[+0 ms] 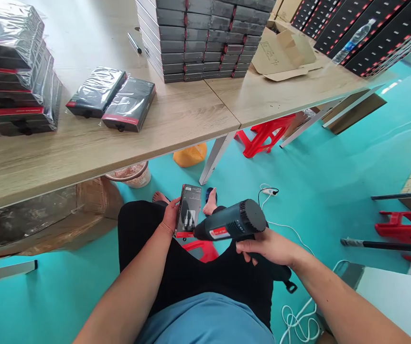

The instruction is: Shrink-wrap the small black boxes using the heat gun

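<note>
Between my knees, my left hand grips the left edge of a black product box with a red stripe at its lower end. My right hand is wrapped round the handle of a dark heat gun. The gun's nozzle points left, at the lower right corner of the box; I cannot tell if they touch. On the table above, two film-wrapped boxes lie side by side, a left one and a right one.
Wrapped boxes are stacked at the table's left, and a tall box stack stands mid-table. Flattened cardboard lies to its right. Below are a waste basket, a red stool and a white cable on the floor.
</note>
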Demonstrator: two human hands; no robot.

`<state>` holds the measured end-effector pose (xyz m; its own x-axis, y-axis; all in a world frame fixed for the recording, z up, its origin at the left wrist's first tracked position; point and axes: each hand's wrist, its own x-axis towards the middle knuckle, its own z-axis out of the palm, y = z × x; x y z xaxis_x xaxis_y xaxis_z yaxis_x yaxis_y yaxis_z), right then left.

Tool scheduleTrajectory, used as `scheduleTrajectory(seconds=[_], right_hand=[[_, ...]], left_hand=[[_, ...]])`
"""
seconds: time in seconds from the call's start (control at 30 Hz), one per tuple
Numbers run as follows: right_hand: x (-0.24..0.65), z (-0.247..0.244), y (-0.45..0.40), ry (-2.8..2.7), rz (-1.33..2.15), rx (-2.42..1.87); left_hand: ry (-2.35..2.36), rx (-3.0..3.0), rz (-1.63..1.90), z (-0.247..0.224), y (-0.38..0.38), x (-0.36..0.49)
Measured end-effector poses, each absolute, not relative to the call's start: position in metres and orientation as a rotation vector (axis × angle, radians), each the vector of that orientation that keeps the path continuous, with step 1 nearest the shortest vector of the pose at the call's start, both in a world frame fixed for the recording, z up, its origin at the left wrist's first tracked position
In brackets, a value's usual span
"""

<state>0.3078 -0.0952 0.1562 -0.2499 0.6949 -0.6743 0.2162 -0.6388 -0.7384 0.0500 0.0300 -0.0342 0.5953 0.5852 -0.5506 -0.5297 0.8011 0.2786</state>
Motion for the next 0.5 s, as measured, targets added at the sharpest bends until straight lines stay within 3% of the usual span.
scheduleTrajectory(seconds=[0.1, 0.27, 0.43, 0.5], right_hand=[[0.303, 0.15, -0.102, -1.0, 1.771, -1.659], [0.297, 0.147, -0.117, -0.985, 1.963, -1.608], [0.299, 0.141, -0.128, -0.811, 1.661, -1.72], [0.295, 0.141, -0.131, -0.764, 1.736, -1.665]], left_hand=[[0.664, 0.086, 0.669, -0.031, 0.03, 0.05], [0.663, 0.028, 0.744, -0.021, 0.027, 0.048], [0.796, -0.04, 0.857, -0.025, 0.03, 0.048], [0.915, -0.087, 0.923, -0.032, 0.035, 0.049]])
